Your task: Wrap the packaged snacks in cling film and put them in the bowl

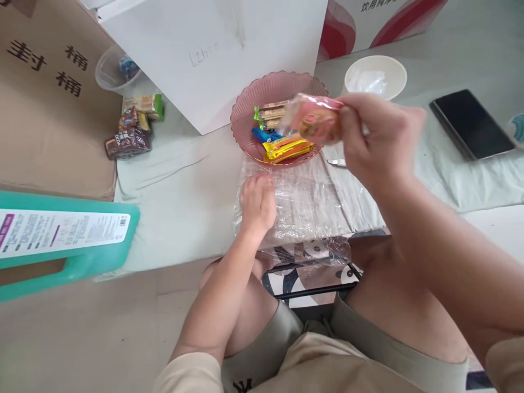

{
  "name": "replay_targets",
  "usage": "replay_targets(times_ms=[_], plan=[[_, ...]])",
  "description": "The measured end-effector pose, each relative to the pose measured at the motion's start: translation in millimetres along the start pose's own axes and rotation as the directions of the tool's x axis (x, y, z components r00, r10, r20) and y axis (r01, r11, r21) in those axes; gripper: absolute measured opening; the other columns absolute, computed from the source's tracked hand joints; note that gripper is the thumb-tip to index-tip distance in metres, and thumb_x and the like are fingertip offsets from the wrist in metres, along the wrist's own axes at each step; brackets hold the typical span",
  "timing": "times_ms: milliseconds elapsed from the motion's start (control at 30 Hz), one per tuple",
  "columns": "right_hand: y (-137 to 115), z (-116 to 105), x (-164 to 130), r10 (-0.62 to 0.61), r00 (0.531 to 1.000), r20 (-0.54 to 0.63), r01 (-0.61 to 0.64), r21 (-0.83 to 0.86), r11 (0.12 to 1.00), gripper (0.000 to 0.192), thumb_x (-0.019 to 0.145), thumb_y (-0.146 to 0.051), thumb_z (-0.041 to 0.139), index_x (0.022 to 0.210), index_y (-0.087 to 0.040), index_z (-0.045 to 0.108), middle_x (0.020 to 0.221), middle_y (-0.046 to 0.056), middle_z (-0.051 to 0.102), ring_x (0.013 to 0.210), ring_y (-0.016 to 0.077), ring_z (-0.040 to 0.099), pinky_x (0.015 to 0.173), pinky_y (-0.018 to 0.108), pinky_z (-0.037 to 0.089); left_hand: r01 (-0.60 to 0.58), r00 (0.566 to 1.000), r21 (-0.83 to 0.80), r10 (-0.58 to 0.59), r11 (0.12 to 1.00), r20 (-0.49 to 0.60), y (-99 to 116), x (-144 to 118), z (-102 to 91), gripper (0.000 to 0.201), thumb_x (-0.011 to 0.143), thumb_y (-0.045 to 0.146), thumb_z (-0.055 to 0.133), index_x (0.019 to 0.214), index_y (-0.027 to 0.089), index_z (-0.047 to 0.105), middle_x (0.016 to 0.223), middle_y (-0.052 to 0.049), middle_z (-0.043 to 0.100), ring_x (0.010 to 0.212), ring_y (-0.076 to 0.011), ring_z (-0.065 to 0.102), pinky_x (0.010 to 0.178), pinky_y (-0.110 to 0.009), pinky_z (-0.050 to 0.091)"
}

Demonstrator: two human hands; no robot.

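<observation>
Clock centred on the pink bowl.

- Right hand, 3 o'clock: grasping a red packet, held up over the bowl's 3 o'clock side.
- Left hand, between 6 and 7: laid on clear film; whether it pinches the film, cannot tell.
- Progress, as judged: partly filled. Yellow packets, blue packet and wafer pack lie inside; red packet not yet set down. Loose snack packs, 9 o'clock, lie outside; whether they belong, cannot tell.
- Edges: white box close at 11; front edge of surface at 6, film hanging over. Metal tool, 4 o'clock, partly hidden. White tub, between 2 and 3; phone, 3, beyond the right hand.
- Room: broadest bare stretch at 8 o'clock.
</observation>
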State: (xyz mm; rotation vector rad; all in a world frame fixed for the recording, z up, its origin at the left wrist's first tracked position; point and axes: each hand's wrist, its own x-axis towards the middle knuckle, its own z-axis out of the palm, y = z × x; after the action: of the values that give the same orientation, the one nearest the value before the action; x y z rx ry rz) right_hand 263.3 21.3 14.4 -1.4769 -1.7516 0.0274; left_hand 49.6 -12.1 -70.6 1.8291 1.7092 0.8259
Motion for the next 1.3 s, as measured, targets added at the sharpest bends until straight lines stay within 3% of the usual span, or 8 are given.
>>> replay_targets(times_ms=[100, 233, 400, 533, 800, 967, 1067, 1300], plan=[[-0.1, 22.4, 25.2, -0.147, 0.975, 0.167, 0.159, -0.065, 0.985, 0.022, 0.100, -0.028, 0.051, 0.101, -0.031, 0.073, 0.102, 0.006, 0.080, 0.105, 0.0311, 0.074, 0.094, 0.052, 0.056, 0.020, 1.000, 0.017, -0.021, 1.000, 0.017, 0.9, 0.3, -1.4, 0.052, 0.105, 0.046, 0.023, 0.105, 0.021, 0.069, 0.123, -0.014, 0.072, 0.124, -0.0310, 0.062, 0.114, -0.052, 0.045], [0.4, 20.9, 2.2, -0.209, 0.954, 0.213, 0.207, 0.032, 0.978, 0.014, 0.094, -0.029, 0.061, 0.102, -0.034, 0.072, 0.116, 0.004, 0.079, 0.138, 0.0377, 0.060, 0.114, 0.065, 0.043, 0.006, 1.000, 0.003, -0.006, 1.000, 0.015, 1.8, -0.4, -2.6, 0.052, 0.105, 0.048, 0.024, 0.105, 0.022, 0.069, 0.122, -0.012, 0.073, 0.124, -0.0302, 0.062, 0.115, -0.051, 0.044], [21.0, -7.1, -61.8, -0.029, 0.997, 0.067, 0.028, 0.019, 0.999, 0.025, 0.090, -0.024, 0.060, 0.111, -0.032, 0.070, 0.110, 0.008, 0.078, 0.119, 0.0352, 0.070, 0.106, 0.059, 0.051, -0.004, 1.000, -0.016, 0.004, 1.000, -0.022, -1.7, -0.4, -3.8, 0.056, 0.106, 0.052, 0.024, 0.106, 0.020, 0.070, 0.121, -0.013, 0.073, 0.122, -0.0294, 0.063, 0.113, -0.050, 0.046], [44.5, -2.9, -89.2, -0.019, 0.982, 0.189, 0.015, 0.020, 1.000, 0.043, 0.081, -0.032, 0.069, 0.123, -0.025, 0.067, 0.123, 0.012, 0.076, 0.113, 0.0362, 0.071, 0.097, 0.055, 0.055, -0.071, 0.996, -0.041, 0.068, 0.997, -0.054, -8.5, -0.1, -7.1, 0.057, 0.106, 0.055, 0.025, 0.108, 0.020, 0.069, 0.122, -0.013, 0.073, 0.122, -0.0265, 0.064, 0.112, -0.045, 0.047], [47.9, 16.4, -82.8, 0.062, 0.973, 0.221, -0.054, -0.040, 0.998, 0.011, 0.086, -0.021, 0.058, 0.087, -0.025, 0.068, 0.081, 0.005, 0.073, 0.081, 0.0256, 0.069, 0.078, 0.042, 0.053, -0.139, 0.975, -0.082, 0.122, 0.987, -0.183, -18.0, 1.8, -17.8, 0.015, 0.092, 0.027, 0.053, 0.103, 0.022, 0.062, 0.113, -0.009, 0.071, 0.115, -0.0221, 0.066, 0.099, -0.038, 0.052], [36.4, 6.2, -84.5, 0.026, 0.998, 0.056, -0.030, 0.060, 0.998, 0.010, 0.086, -0.019, 0.057, 0.086, -0.025, 0.064, 0.085, 0.005, 0.072, 0.080, 0.0222, 0.069, 0.074, 0.037, 0.053, 0.006, 0.943, 0.046, 0.010, 0.999, -0.332, -30.3, 9.9, -22.0, 0.043, 0.075, 0.019, 0.069, 0.116, 0.022, 0.055, 0.125, -0.010, 0.065, 0.124, -0.0254, 0.060, 0.105, -0.041, 0.050], [34.5, 2.8, -87.1, 0.006, 0.999, 0.040, -0.010, 0.101, 0.995, 0.011, 0.087, -0.018, 0.056, 0.085, -0.026, 0.063, 0.082, 0.004, 0.071, 0.078, 0.0215, 0.069, 0.075, 0.038, 0.054, 0.074, 0.957, -0.022, -0.077, 0.997, -0.279, -35.5, 15.2, -21.4, 0.061, 0.074, 0.021, 0.075, 0.129, 0.024, 0.048, 0.130, -0.011, 0.065, 0.129, -0.0264, 0.060, 0.113, -0.046, 0.046], [34.4, 3.2, -83.7, 0.078, 0.995, 0.067, -0.085, 0.109, 0.990, 0.015, 0.089, -0.024, 0.056, 0.085, -0.030, 0.070, 0.079, 0.003, 0.075, 0.068, 0.0210, 0.069, 0.066, 0.039, 0.054, 0.107, 0.954, -0.295, -0.181, 0.950, -0.240, -41.2, 27.8, -18.9, 0.048, 0.080, 0.019, 0.067, 0.124, 0.024, 0.049, 0.087, 0.000, 0.067, 0.079, -0.0149, 0.065, 0.081, -0.032, 0.055]])
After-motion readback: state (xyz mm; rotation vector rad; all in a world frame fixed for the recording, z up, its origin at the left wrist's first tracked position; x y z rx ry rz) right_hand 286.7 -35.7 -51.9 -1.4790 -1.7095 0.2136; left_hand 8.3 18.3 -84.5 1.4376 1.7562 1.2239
